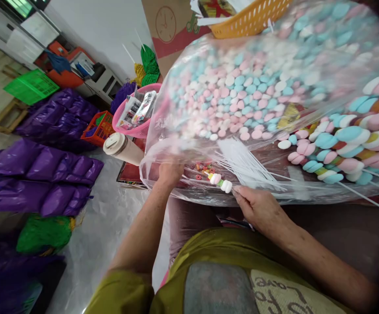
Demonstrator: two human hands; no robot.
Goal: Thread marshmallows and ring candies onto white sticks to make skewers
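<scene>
My right hand [258, 205] is closed around the near end of a candy skewer [221, 182]. Pink and white marshmallows with a green and a yellow piece between them are threaded on it. At the table's left, my left hand [170, 171] reaches to the clear plastic sheet [153, 163]; its fingers are blurred and covered by the film. Small red and yellow ring-shaped candies [199, 169] lie scattered between my hands. Just beyond the right hand rests a bundle of white sticks [245, 161]. A large heap of pink, blue and white marshmallows [238, 93] fills the plastic behind.
Finished-looking marshmallow skewers [349, 144] are stacked at the right, sticks pointing toward me. A lidded cup [124, 148] and a pink basket [137, 128] of packets stand left. An orange basket [251, 19] sits at the back. Purple bags [45, 170] line the floor.
</scene>
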